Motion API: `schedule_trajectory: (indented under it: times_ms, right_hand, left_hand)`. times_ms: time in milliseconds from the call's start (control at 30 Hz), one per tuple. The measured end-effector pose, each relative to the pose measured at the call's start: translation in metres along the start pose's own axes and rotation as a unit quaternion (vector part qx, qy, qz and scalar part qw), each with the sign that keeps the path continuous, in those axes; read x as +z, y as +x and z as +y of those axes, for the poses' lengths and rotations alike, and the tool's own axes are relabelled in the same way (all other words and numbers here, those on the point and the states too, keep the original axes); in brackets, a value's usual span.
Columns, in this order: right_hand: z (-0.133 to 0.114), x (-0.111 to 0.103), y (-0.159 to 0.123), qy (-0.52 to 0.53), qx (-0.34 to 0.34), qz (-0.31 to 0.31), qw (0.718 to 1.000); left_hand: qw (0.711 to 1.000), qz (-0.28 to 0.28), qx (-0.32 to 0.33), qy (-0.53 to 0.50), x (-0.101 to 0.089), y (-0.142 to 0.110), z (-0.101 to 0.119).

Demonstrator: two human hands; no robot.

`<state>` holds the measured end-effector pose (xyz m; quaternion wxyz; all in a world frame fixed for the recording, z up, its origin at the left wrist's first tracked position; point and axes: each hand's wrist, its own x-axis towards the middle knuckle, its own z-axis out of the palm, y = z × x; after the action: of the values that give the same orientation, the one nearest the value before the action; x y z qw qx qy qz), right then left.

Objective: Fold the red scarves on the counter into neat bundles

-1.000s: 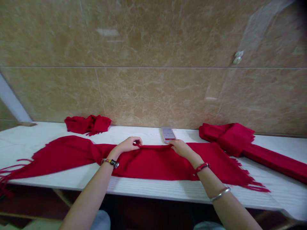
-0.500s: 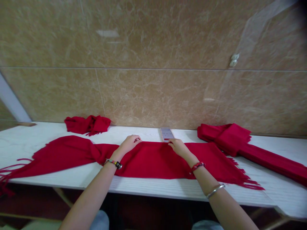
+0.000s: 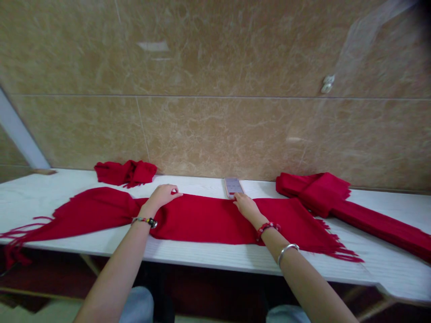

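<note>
1. Here, saw a long red scarf spread lengthwise on the white table, beneath both hands.
2. Found the left hand at its far edge, fingers curled, thumb and forefinger slightly parted near the tips; could not tell about any grip on the cloth.
3. Found the right hand farther along that edge, fingers bent and close together, resting on the fabric just beside the phone; could not confirm a pinch there either.
4. Made out soft, matte cloth, smooth and flat between the hands, gathered narrow beside the left wrist, then flaring wide towards a stringy fringe.
5. Spotted a crumpled red bundle near the tiled wall, and at the right a folded red cloth with a long strip trailing off.
6. Traced the left fringe over the table's near edge, and the right fringe lying on the tabletop.
7. Noted bare white surface between scarf and near edge, with more between the bundle and the phone.
</note>
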<state>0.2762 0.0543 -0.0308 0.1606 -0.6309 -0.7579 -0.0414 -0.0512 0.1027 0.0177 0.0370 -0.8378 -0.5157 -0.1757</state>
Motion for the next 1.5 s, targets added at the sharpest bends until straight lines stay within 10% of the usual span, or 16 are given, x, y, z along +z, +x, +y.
schedule_trajectory:
  times_ms: [167, 333, 433, 533, 767, 1000, 1500]
  right_hand:
    - [-0.001, -0.003, -0.002, -0.008, 0.003, 0.013, 1.0]
    - [-0.011, -0.017, -0.003, 0.006, -0.031, 0.065, 0.997]
    - [-0.021, -0.023, -0.005, 0.064, -0.106, 0.084, 0.989]
    - [-0.029, -0.022, -0.011, 0.105, -0.163, 0.039, 0.98]
    - [-0.041, -0.006, -0.029, 0.055, -0.184, -0.142, 0.971]
    - [-0.043, -0.002, -0.043, 0.034, -0.159, -0.088, 0.983]
    - [0.113, -0.045, -0.101, -0.127, -0.046, -0.097, 0.986]
  left_hand:
    - [0.996, 0.012, -0.052, 0.074, -0.004, -0.012, -0.004]
    - [0.998, 0.008, 0.016, 0.06, 0.001, -0.013, 0.041]
    - [0.987, -0.08, 0.134, -0.037, 0.012, -0.02, 0.076]
    - [0.97, -0.21, 0.109, -0.058, 0.023, -0.028, 0.092]
    - [0.95, -0.305, 0.044, -0.051, 0.026, -0.029, 0.086]
    - [0.949, -0.311, 0.036, -0.039, 0.026, -0.023, 0.089]
    - [0.946, -0.321, 0.049, -0.017, 0.031, -0.017, 0.081]
